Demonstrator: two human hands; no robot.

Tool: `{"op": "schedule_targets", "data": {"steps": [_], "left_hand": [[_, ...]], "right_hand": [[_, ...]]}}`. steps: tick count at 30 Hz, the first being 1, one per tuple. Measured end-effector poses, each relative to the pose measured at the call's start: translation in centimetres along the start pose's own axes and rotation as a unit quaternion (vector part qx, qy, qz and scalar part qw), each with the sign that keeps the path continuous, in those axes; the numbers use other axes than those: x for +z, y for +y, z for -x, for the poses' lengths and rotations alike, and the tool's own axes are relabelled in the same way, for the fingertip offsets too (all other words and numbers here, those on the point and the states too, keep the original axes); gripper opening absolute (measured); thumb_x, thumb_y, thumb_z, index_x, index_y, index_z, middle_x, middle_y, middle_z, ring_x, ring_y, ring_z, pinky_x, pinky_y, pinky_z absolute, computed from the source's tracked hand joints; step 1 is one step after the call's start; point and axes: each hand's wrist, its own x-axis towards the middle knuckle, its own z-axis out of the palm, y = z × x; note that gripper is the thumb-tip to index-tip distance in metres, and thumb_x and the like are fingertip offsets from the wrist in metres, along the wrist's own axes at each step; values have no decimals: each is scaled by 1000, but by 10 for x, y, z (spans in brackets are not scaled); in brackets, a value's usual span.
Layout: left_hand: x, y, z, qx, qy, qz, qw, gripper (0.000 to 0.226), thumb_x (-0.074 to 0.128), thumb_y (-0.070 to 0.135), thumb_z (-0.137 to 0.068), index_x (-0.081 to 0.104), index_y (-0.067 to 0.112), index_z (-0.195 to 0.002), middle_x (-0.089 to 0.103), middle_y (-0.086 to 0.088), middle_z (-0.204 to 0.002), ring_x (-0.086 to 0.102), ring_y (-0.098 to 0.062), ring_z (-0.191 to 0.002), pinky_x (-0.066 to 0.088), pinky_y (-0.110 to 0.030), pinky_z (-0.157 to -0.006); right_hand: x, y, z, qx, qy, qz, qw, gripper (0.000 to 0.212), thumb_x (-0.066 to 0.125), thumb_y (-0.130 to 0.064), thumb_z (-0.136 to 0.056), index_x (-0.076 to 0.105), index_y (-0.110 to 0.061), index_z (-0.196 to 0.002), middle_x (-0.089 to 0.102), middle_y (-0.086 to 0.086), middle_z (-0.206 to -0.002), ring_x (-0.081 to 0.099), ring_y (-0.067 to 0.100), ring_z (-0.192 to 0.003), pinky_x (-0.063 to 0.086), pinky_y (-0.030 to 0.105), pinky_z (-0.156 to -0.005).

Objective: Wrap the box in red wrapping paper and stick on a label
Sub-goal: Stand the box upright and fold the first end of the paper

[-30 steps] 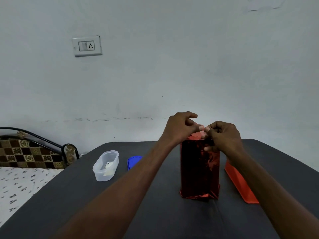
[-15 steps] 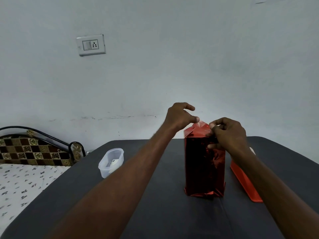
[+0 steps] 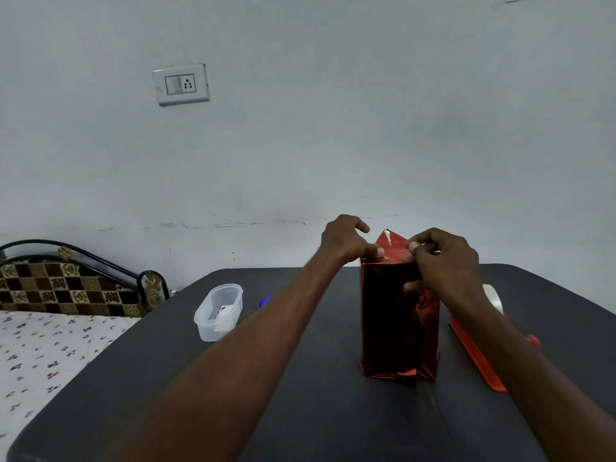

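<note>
Head view: a tall upright box wrapped in shiny red foil paper [image 3: 398, 323] stands on the dark grey table [image 3: 300, 411]. At its top, the left hand [image 3: 345, 241] presses the fold while the right hand [image 3: 443, 261] pinches the raised paper flap.

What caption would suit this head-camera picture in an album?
Both hands, left hand and right hand, fold red wrapping paper atop the upright box.

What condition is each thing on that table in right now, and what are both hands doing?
Wrapped box: upright, sides covered in red paper.
Top flap: sticking up, unfolded.
Left hand: pinching the paper's top edge.
Right hand: gripping the paper's top edge.
Clear plastic container: lid off.
Tape roll: untouched, behind right arm.
</note>
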Motion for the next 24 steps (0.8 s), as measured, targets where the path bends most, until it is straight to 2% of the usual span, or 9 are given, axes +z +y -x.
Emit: {"op": "schedule_targets", "data": {"steps": [5, 9, 12, 13, 15, 17, 20, 22, 24], "left_hand": [[1, -5, -2, -46, -20, 69, 996, 77, 96, 24, -50, 58, 23, -117, 69, -10, -112, 68, -24, -101, 54, -41, -95], [-4, -5, 3, -92, -67, 166, 980, 85, 90, 5, -66, 45, 15, -137, 62, -7, -103, 68, -19, -77, 58, -33, -87], [-8, -10, 5, -124, -88, 206, 967, 72, 84, 1, -73, 48, 8, -135, 67, -17, -114, 67, -17, -76, 58, -25, -72], [-9, -11, 6, -135, -92, 212, 964, 61, 83, 1, -74, 54, 9, -127, 68, -16, -115, 66, -17, -77, 57, -24, -69], [-8, -12, 5, -148, -88, 201, 964, 31, 81, 1, -77, 59, 14, -96, 66, -12, -105, 64, -19, -78, 57, -24, -70], [-8, -13, 4, -157, -68, 201, 964, 25, 78, 2, -81, 56, 13, -80, 65, -13, -90, 65, -19, -71, 58, -26, -70], [-14, -12, 13, -173, -40, 216, 960, 17, 76, 2, -83, 66, -2, -95, 70, -13, -78, 67, -15, -53, 56, -21, -52], [-16, -13, 17, -173, -34, 214, 961, 26, 77, 4, -82, 69, -6, -105, 74, -17, -85, 69, -16, -58, 56, -21, -52], [-18, -14, 21, -174, -29, 215, 961, 26, 77, 6, -81, 70, -6, -104, 74, -15, -84, 69, -17, -59, 57, -23, -56]], "right_hand": [[6, 4, 1, -29, 13, 26, 999, 9, 59, -16, -98, 68, -17, -95, 66, -2, -82, 67, 20, -43, 59, 36, -62], [9, 8, 3, -68, 15, 76, 995, 11, 57, -18, -96, 68, -21, -93, 67, -1, -82, 67, 14, -44, 51, 27, -58], [16, 8, 8, -125, 17, 161, 979, 13, 59, -18, -94, 69, -26, -93, 56, -3, -88, 65, 15, -64, 43, 23, -58], [19, 8, 11, -146, 16, 197, 969, 13, 60, -20, -93, 70, -26, -97, 52, -3, -90, 60, 15, -73, 38, 22, -58], [25, 9, 16, -181, 9, 253, 950, 16, 62, -26, -91, 71, -28, -105, 45, -4, -92, 52, 16, -84, 36, 25, -61], [27, 12, 20, -201, 0, 283, 938, 23, 63, -33, -90, 70, -31, -112, 42, -6, -94, 51, 17, -94, 39, 29, -66], [24, 13, 20, -217, -15, 303, 928, 30, 64, -43, -89, 70, -34, -117, 41, -6, -97, 50, 17, -100, 44, 32, -69], [22, 11, 20, -228, -30, 308, 923, 30, 62, -50, -89, 71, -34, -113, 43, -5, -97, 51, 16, -99, 44, 32, -69], [22, 10, 22, -233, -40, 314, 920, 34, 59, -53, -90, 71, -31, -112, 47, -4, -98, 53, 16, -95, 42, 30, -67]]}}
